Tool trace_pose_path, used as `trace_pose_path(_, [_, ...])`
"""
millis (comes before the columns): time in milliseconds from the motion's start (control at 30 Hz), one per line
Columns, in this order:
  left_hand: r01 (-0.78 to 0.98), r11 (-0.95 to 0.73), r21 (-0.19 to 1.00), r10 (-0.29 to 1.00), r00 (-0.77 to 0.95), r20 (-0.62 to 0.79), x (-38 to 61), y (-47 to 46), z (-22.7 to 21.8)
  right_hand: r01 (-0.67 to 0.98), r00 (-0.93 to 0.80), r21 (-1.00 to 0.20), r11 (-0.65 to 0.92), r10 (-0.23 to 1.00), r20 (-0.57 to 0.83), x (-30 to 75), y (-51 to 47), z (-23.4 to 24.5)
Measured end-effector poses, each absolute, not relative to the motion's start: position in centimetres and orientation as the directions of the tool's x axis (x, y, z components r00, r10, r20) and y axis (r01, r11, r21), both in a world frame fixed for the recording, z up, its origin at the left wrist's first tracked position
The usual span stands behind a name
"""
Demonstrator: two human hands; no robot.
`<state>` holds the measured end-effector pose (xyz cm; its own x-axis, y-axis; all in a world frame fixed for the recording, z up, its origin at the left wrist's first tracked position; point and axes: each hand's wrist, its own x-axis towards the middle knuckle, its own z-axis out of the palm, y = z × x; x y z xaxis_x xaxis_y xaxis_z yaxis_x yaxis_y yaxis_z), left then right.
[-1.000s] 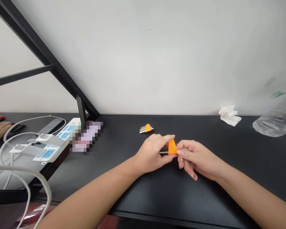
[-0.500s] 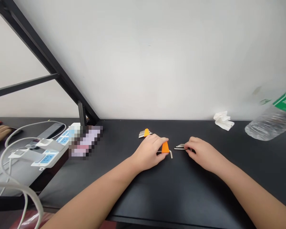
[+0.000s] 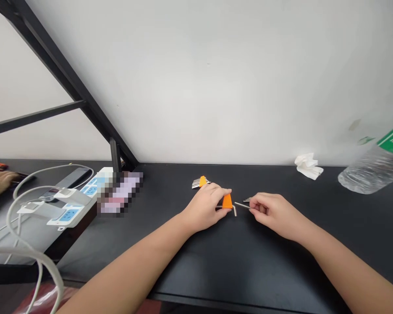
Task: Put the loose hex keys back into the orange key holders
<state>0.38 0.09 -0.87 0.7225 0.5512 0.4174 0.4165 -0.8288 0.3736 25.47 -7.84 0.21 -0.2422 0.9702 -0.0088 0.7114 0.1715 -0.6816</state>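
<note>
My left hand (image 3: 207, 208) is closed around an orange hex key holder (image 3: 227, 201) on the black table. One L-shaped hex key (image 3: 235, 211) pokes out of the holder's right end. Between thumb and fingers, my right hand (image 3: 269, 213) pinches a single silver hex key (image 3: 242, 205), its free end pointing left at the holder, a small gap apart. Several more hex keys (image 3: 246, 200) lie on the table just behind the right fingers, mostly hidden. Beyond my left hand rests a second orange holder (image 3: 202, 181) filled with a row of hex keys.
A crumpled white tissue (image 3: 308, 166) and a clear bottle (image 3: 367, 172) with a green label stand toward the wall on the right. At left are a blurred-out flat object (image 3: 121, 194), a power strip (image 3: 85, 198) with chargers and white cables, and another person's hand (image 3: 0, 183).
My right hand has picked one hex key off the loose group and swung its free end toward the orange holder. My left hand stays in place on the holder.
</note>
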Motion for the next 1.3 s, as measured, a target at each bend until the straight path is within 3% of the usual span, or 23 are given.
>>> trace_pose_path(367, [0.297,-0.889,0.349,0.446,0.734,0.512,0.3,0.0,-1.1,0.604,-0.284,-0.772,0.199,0.958,0.025,25.5,-8.1,0.7])
trace_pose_path(633, [0.297,-0.888,0.350,0.450,0.716,0.534,0.2,0.0,-0.9,0.483,-0.195,-0.876,0.008,0.976,-0.099,25.8,-8.4,1.1])
trace_pose_path(1000, [0.249,-0.936,0.247,0.348,0.759,0.551,0.7,-0.8,-1.0,0.402,-0.274,-0.897,-0.181,0.911,-0.307,25.4,-8.1,1.4])
trace_pose_path(1300, [0.326,-0.918,0.227,0.396,0.719,0.571,1.2,-0.7,-1.5,0.287,-0.184,-0.932,-0.222,0.942,-0.281,23.1,-7.9,0.4])
